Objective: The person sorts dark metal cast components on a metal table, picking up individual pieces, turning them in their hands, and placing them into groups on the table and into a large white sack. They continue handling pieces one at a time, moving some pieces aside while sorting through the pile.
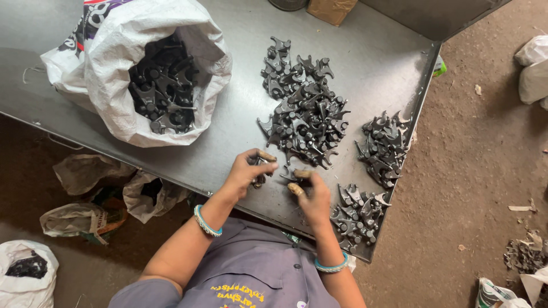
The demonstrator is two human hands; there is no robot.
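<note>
On the near edge of the grey metal table (228,131), seen from the head camera, the person works with both hands on small dark metal forks. The left hand (249,171) is closed around one fork-shaped part (260,178), with the thumb and fingers pinching it just above the table. The right hand (311,194) is half closed, and its fingertips (295,188) touch another fork part (290,174) that lies at the near edge of the big pile; if it really grips this part, one cannot tell.

To do this handling well, it seems wise to take only one piece at a time, to hold it by the body and not by the sharp prongs, and to keep the separate heaps apart.

The big pile of forks (305,111) lies in the middle of the table. Two smaller heaps are at the right edge, one farther (383,147) and one nearer (357,214), just beside the right hand.

A white woven sack (114,85) stands open at the left of the table, and it is filled with the same dark parts (162,85). On the ground at lower left, a smaller white bag (17,274) holds something dark too.
</note>
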